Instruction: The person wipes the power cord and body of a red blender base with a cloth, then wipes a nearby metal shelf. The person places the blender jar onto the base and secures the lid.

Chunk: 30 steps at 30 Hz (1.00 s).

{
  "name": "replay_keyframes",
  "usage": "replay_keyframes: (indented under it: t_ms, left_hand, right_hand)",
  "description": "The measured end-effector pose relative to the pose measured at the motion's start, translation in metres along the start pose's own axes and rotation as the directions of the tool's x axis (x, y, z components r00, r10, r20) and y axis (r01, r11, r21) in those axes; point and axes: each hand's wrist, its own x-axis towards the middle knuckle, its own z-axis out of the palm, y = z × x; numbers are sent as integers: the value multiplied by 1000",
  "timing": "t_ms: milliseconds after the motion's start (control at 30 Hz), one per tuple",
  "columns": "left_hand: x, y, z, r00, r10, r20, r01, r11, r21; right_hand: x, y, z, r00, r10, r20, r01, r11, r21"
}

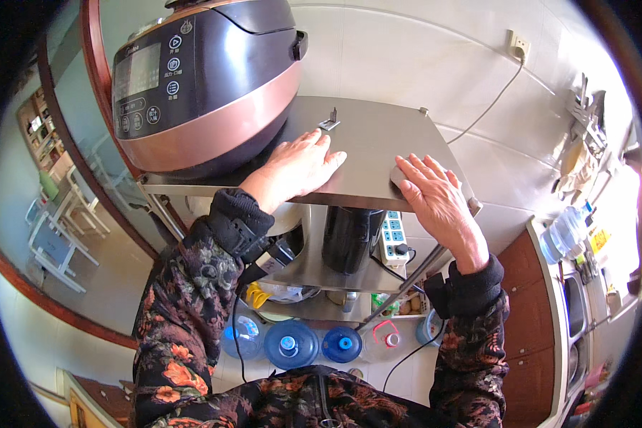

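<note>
A stainless steel shelf rack (385,136) stands before me. On its top, my left hand (302,166) lies palm down with the thumb apart. Just beyond those fingertips sits a small metal bracket-like piece (330,122), apart from the hand. A black and rose-gold Midea electric pressure cooker (208,101) occupies the left part of the top, beside my left hand. Toward the right front edge, my right hand (436,198) rests flat with fingers spread a little. A greyish patch shows beside its fingers; whether it is a cloth or a reflection I cannot tell.
A black cylindrical container (351,241) and a power strip (394,238) are on the shelf below. Blue water jugs (291,345) stand on the floor. A cord runs from the wall socket (519,47). At right are hanging utensils (586,128) and wooden cabinets (529,321).
</note>
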Motion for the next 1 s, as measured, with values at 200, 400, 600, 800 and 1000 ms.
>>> replay_keyframes:
  t_ms: [200,400,600,800,1000]
  left_hand:
    - [19,15,2,985,-134,106,121,986,118]
    - [36,20,-1,933,-286,221,254,954,160]
    - [27,29,4,921,-368,131,347,924,158]
    - [6,34,8,907,-421,-1,412,888,205]
    - [-17,32,7,909,-367,-198,395,910,124]
  right_hand:
    - [-6,9,5,968,-205,-147,200,979,-49]
    - [-12,7,2,961,-234,-146,238,971,5]
    - [-12,14,8,925,-313,-216,328,944,36]
    - [-14,15,4,937,-298,-182,307,951,22]
    - [-8,17,10,914,-322,-245,339,940,30]
